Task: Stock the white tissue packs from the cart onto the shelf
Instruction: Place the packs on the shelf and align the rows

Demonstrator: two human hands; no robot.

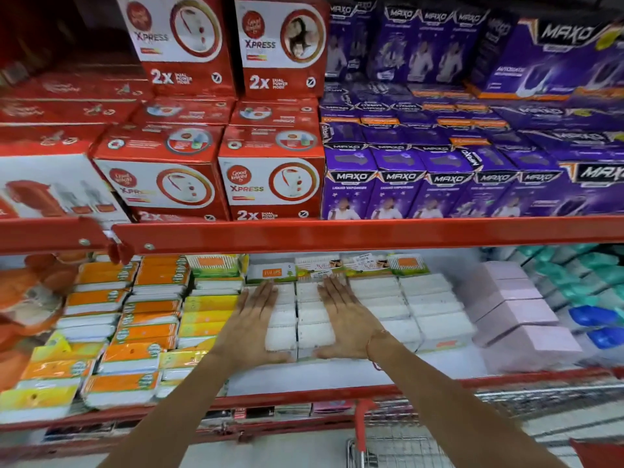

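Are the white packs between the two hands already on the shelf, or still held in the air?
On the shelf. The white tissue packs lie in rows on its white floor, with the left hand and right hand flat against their sides.

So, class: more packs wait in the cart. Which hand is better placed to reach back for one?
Probably the right hand: the cart sits lower right, on its side. Left hand is farther away.

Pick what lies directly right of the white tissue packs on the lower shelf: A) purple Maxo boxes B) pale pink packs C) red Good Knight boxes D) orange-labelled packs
B: the pale pink packs sit right of the white tissue packs, which the left hand and right hand press flat against.
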